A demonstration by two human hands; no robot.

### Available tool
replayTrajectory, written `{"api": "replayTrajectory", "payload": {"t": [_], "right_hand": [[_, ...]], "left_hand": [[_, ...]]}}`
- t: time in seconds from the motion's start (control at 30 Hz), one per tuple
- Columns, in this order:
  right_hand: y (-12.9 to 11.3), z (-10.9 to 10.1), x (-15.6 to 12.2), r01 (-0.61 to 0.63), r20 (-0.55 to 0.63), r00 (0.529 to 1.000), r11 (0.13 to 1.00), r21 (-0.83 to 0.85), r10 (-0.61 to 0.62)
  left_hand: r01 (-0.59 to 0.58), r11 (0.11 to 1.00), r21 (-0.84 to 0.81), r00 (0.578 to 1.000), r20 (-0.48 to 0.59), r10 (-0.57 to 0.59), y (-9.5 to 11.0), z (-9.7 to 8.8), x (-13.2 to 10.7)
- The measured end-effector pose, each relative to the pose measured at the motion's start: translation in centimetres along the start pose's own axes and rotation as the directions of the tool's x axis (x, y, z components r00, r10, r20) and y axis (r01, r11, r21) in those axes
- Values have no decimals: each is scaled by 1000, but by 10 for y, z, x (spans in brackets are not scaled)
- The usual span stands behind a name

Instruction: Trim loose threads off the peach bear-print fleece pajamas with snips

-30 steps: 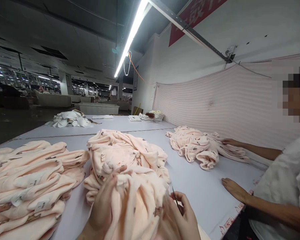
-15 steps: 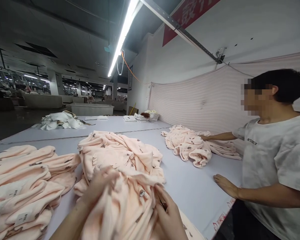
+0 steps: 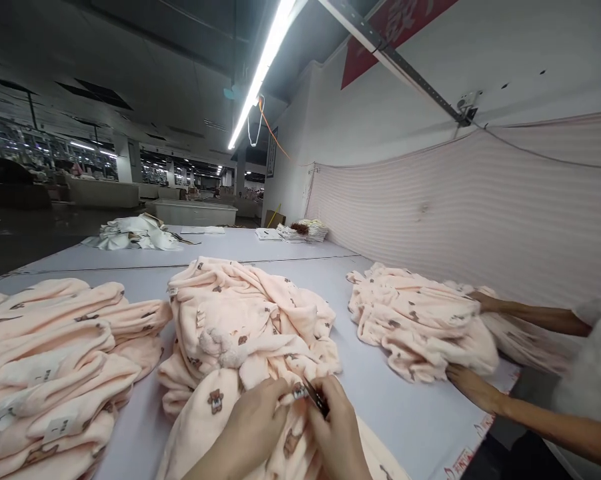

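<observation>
A pink fleece garment with brown bear prints (image 3: 215,407) lies in front of me, draped off a heap of the same garments (image 3: 245,320). My left hand (image 3: 253,427) pinches a fold of it near a small label. My right hand (image 3: 337,433) holds small dark thread snips (image 3: 314,397) with the tips at that fold, close to the left fingers.
A stack of folded pink garments (image 3: 55,360) lies at the left. A co-worker at the right has both hands (image 3: 467,387) on another pink pile (image 3: 420,327). White fabric (image 3: 135,235) and paper stacks (image 3: 300,232) lie far back on the grey table (image 3: 400,413). A striped curtain (image 3: 480,213) hangs along the right wall.
My hands came together on one fold, with the snips now at the label. The co-worker pulled the right pile nearer and leaned mostly out of view.
</observation>
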State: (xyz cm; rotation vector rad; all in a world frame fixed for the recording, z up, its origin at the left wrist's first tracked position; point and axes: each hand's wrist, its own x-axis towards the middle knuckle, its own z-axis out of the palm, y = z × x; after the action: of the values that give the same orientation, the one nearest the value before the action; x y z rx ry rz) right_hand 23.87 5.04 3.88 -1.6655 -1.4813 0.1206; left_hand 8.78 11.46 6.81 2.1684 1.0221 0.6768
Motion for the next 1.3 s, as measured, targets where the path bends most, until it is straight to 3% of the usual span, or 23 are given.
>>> {"api": "replayTrajectory", "payload": {"t": [0.07, 0.17, 0.23, 0.33, 0.53, 0.63, 0.77, 0.83, 0.93, 0.97, 1.0, 1.07, 1.13, 1.23, 1.3], "right_hand": [[0, 3, 1, 12, 11, 1000, 999, 38, -12], [-6, 4, -1, 1, 96, 995, 993, 118, -12], [-12, 5, -4, 18, 105, 994, 987, 163, -35], [-22, 10, -5, 87, 81, 992, 991, 106, -96], [-29, 23, 2, 75, 96, 992, 996, 48, -79], [-27, 24, 3, 70, 35, 997, 997, 40, -71], [-23, 22, -3, -25, -27, 999, 999, 24, 26], [-20, 22, -6, -48, -4, 999, 999, 4, 48], [-19, 22, 0, -59, 4, 998, 998, 24, 59], [-19, 21, 6, -80, -9, 997, 996, 35, 81], [-20, 21, 12, -109, -18, 994, 993, 36, 110], [-21, 21, 25, -186, 4, 983, 983, -3, 186], [-22, 21, 33, -232, 83, 969, 972, -31, 233], [-21, 20, 33, -170, 188, 970, 983, 64, 156], [-19, 20, 27, -63, 174, 984, 991, 120, 41]], "left_hand": [[74, 938, -338, 997, 16, -73, -8, -7, -5], [261, 652, -712, 963, 150, -223, -20, -19, -13], [356, 505, -786, 928, 231, -293, -25, -24, -16], [392, 413, -822, 908, 273, -319, -29, -27, -18], [390, 351, -852, 915, 313, -255, -40, -23, -14], [400, 331, -855, 910, 327, -256, -46, -22, -12], [431, 327, -841, 896, 355, -269, -49, -21, -14], [355, 412, -839, 926, 255, -280, -47, -22, -15], [143, 685, -714, 971, -31, -235, -44, -27, -11], [115, 749, -653, 980, -48, -192, -43, -30, -8], [151, 772, -618, 984, 16, -180, -43, -33, -5], [336, 708, -621, 941, 260, -219, -44, -40, 3], [449, 573, -685, 892, 384, -239, -47, -44, 10], [379, 451, -808, 925, 335, -177, -52, -45, 15], [361, 391, -846, 932, 339, -128, -54, -44, 15]]}}
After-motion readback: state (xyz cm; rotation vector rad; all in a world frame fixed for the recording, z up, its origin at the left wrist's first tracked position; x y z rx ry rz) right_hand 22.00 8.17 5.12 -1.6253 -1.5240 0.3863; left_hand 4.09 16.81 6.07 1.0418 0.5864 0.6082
